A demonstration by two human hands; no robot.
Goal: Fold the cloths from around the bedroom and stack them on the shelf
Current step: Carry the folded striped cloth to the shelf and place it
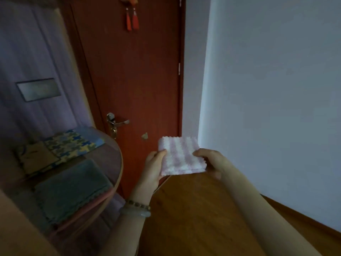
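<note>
Left hand point(153, 167) and right hand point(210, 163) each pinch one fluffy, square-folded striped cloth point(181, 156) mid-frame. Lower left, one rounded shelf point(118, 163) holds three flat folded pieces: grey cloth point(73, 187), patterned cloth point(72, 145), tan cloth point(36, 157).

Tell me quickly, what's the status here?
Left hand, right hand: both grip the cloth. Folded, not yet on shelf. Other cloths lie there already. Nothing in between.

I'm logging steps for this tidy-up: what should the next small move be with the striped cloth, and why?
Probably swing the pink-and-white striped cloth left toward the shelf. It already looks folded square, held between the left hand and right hand, and a folded grey cloth lies there to stack on.
</note>
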